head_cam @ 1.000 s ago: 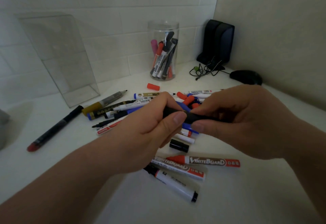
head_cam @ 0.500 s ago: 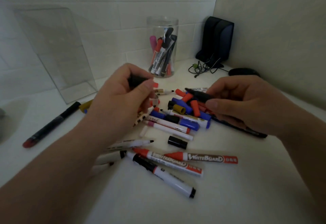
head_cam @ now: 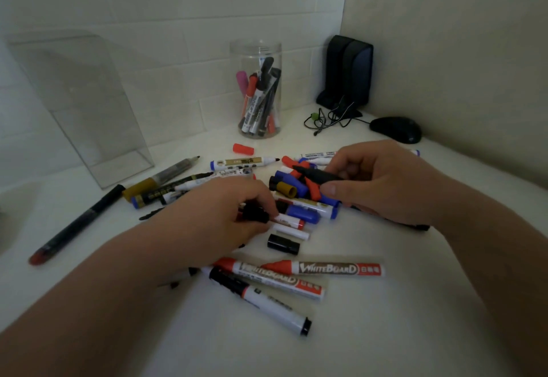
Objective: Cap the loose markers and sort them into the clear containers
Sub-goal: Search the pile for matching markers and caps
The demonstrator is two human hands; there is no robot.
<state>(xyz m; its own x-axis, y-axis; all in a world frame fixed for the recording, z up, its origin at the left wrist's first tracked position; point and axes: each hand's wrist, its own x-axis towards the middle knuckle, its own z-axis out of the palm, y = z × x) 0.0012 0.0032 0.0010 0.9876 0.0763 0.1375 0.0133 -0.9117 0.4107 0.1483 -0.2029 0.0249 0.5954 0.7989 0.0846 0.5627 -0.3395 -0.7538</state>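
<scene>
Several loose markers and caps lie in a pile [head_cam: 299, 195] on the white desk. My right hand [head_cam: 382, 180] grips an uncapped black marker [head_cam: 315, 174], tip pointing left over the pile. My left hand [head_cam: 213, 216] is low on the desk at the pile's left side, its fingertips pinching a black cap [head_cam: 255, 214]. A loose black cap [head_cam: 283, 244] lies just in front of it, and a red cap [head_cam: 243, 149] sits further back. The round clear jar [head_cam: 256, 50] at the back holds several capped markers. A clear rectangular box [head_cam: 74, 100] stands at the back left.
Three whiteboard markers [head_cam: 335, 268] lie near the front of the desk. A long dark pen [head_cam: 77, 223] lies at the left. A black mouse [head_cam: 396, 129], tangled cables [head_cam: 329, 118] and a black stand [head_cam: 348, 72] fill the back right corner by the walls.
The two hands pulled apart from the black marker. My left hand, holding the black cap, dropped from above the pile down to the desk. My right hand stayed, holding the uncapped marker.
</scene>
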